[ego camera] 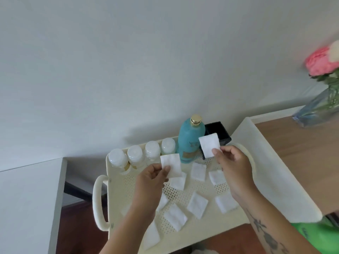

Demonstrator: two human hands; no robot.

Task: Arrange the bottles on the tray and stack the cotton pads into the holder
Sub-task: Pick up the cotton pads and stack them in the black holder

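Note:
A cream perforated tray point(200, 230) holds several small clear bottles with white caps point(134, 154) in a row along its far edge, beside a tall teal bottle with a gold cap point(190, 136). A black holder point(218, 132) stands behind the teal bottle at the tray's far right corner. My left hand point(152, 180) pinches one white square cotton pad point(169, 161) above the tray. My right hand point(233, 162) holds another cotton pad point(209, 144) up in front of the holder. Several loose pads point(197, 204) lie scattered flat on the tray floor.
The tray has a looped handle point(99, 202) on its left and sits by a white wall. A white-edged wooden table point(302, 154) lies to the right, with a clear vase of pink flowers point(322, 103) at its far end. A green object point(315, 237) is at bottom right.

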